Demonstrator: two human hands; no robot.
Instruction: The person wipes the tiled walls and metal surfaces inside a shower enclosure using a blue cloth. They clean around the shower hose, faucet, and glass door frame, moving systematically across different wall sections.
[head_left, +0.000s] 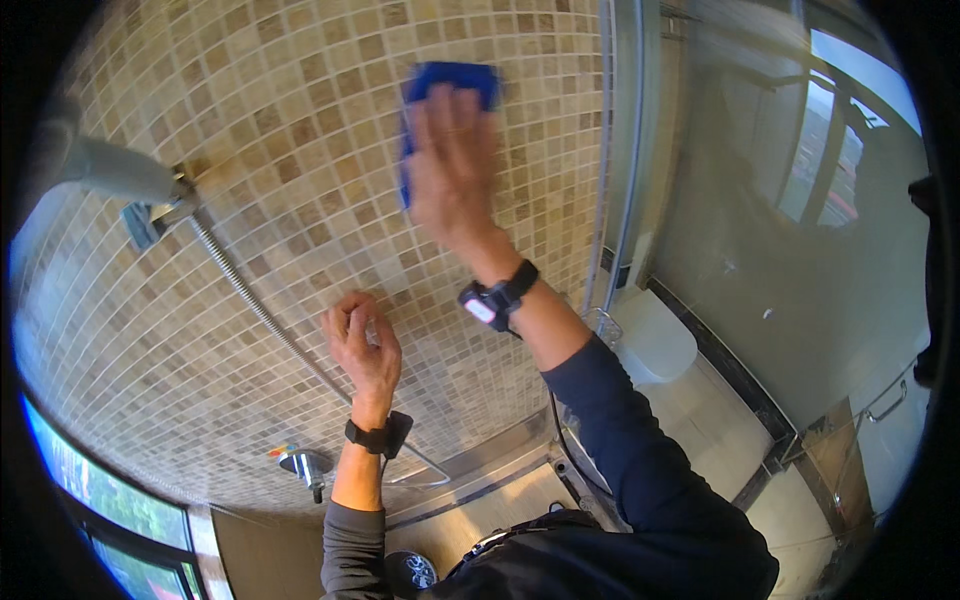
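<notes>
My right hand (454, 172), blurred, presses a blue cloth (457, 79) flat against the beige and brown mosaic tile wall (300, 150). The cloth shows beyond the fingertips and along the hand's left side. Lower and to the left, my left hand (364, 349) has its fingers curled beside the tiles; nothing shows in it, and whether the fingertips touch the wall cannot be told. Each wrist wears a black strap with a small device.
A hand shower (127, 172) sits in its wall holder, its metal hose (247, 289) running down. Below are a shower valve (307, 463) and a round container (411, 571). Right of the wall stand a glass panel (750, 187) and a white toilet (656, 337).
</notes>
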